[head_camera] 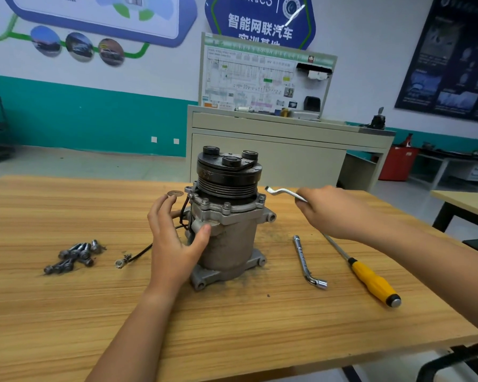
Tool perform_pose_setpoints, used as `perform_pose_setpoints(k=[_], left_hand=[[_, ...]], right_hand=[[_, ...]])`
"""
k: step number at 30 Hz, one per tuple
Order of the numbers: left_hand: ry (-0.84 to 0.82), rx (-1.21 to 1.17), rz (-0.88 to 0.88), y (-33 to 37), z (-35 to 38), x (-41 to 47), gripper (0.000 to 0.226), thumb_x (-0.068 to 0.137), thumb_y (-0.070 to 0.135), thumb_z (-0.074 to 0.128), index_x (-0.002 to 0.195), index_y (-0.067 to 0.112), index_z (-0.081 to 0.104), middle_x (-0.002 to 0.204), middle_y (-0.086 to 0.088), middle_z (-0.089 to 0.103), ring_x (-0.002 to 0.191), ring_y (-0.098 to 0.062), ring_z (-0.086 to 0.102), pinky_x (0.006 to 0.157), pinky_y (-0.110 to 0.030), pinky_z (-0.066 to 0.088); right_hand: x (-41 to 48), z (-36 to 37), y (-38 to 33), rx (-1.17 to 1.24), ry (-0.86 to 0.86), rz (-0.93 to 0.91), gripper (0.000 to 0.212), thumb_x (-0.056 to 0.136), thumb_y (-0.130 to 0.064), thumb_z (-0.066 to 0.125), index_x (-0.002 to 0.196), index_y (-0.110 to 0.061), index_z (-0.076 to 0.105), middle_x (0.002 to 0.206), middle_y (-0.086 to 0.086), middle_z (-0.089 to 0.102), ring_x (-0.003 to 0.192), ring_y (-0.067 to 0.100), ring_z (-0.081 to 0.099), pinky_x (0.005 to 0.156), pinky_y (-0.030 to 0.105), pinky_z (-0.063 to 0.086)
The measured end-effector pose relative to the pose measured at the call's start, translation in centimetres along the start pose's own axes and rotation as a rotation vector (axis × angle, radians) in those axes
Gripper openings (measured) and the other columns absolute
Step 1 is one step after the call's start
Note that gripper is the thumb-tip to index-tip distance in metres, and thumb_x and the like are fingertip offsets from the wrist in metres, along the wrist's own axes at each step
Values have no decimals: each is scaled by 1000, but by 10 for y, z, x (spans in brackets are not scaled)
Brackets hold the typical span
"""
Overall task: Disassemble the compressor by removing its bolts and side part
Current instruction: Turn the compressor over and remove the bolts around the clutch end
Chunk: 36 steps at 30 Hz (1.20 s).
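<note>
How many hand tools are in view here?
3. A bent wrench gripped in the right hand; a socket wrench lying on the table right of the compressor; a yellow-handled screwdriver further right, its shaft partly behind that hand. Others may sit out of view.

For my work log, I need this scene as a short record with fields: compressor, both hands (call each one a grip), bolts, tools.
compressor: stands upright on the wooden table, pulley end up
left grip: open, thumb rests on the compressor's body
right grip: holds a bent wrench beside the pulley
bolts: loose pile on the table, left of the compressor
other tools: L-shaped socket wrench and yellow-handled screwdriver lie to its right
</note>
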<state>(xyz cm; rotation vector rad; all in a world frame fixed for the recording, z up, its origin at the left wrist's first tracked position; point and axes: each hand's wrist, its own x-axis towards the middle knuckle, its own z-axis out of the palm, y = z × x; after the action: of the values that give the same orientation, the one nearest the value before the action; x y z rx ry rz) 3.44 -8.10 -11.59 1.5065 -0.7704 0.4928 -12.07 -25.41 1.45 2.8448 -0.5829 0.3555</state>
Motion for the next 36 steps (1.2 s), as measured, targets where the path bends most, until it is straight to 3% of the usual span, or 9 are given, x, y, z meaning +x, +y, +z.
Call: perform_pose_setpoints(k=[3,7,10,16,19,23,28,32,36], left_hand=[[-2,-2,-3,2,0,0,70,70,59,52,130,36,25,144,1,23,120,-11,38,90,-11,29],[-1,-10,-11,1,1,-1,71,70,60,52,131,36,25,144,1,23,120,-9,38,90,-11,30],[-3,-11,-21,1,1,-2,72,69,60,51,132,35,25,145,1,23,121,-9,38,90,-16,31],[-6,-12,-15,2,2,-1,74,69,58,51,134,29,29,143,2,25,110,10,34,81,6,27],[-12,-24,-9,2,1,-1,69,70,58,51,130,35,27,140,7,23,107,22,31,80,7,27],[-3,-30,-12,1,1,-1,69,70,59,52,130,36,27,139,8,23,110,8,34,80,7,27],[0,-40,7,-1,1,0,69,70,58,53,130,36,27,136,12,22,109,21,33,80,5,29],[-6,-37,8,-3,1,1,64,70,58,54,127,45,26,136,14,22,110,20,32,81,6,28],[-2,-40,10,-3,0,1,60,70,58,55,120,60,21,136,14,22,116,0,38,87,2,28]], right_hand=[[0,-1,-9,-83,-21,-26,23,100,-23,33,113,-16,51,74,-2,50,62,12,47,51,25,40],[-2,-8,-21,-327,-11,-58,19,94,-7,38,111,-13,45,59,-2,35,49,11,34,40,23,25],[-5,-11,-28,-441,-33,-82,19,90,-1,41,107,-8,45,58,-1,32,45,13,31,38,23,23],[-6,-25,-46,-516,-118,-75,23,92,-3,42,114,-5,47,61,0,27,49,14,28,40,24,21],[-5,-32,-52,-596,-141,-125,23,93,-2,41,115,-3,49,62,2,25,49,15,26,41,23,20],[-2,-29,-42,-618,-138,-144,19,95,-6,38,111,-7,49,62,0,31,48,13,30,41,23,24],[13,-21,-22,-704,-125,-165,18,94,-6,39,109,-9,50,59,-2,37,47,11,35,41,23,23],[46,-3,-14,-586,-20,-118,21,92,-1,44,110,-9,52,74,1,52,67,20,51,55,28,36],[69,26,-11,-391,197,-157,30,94,-3,40,122,-10,46,108,8,62,95,26,58,74,32,41]])
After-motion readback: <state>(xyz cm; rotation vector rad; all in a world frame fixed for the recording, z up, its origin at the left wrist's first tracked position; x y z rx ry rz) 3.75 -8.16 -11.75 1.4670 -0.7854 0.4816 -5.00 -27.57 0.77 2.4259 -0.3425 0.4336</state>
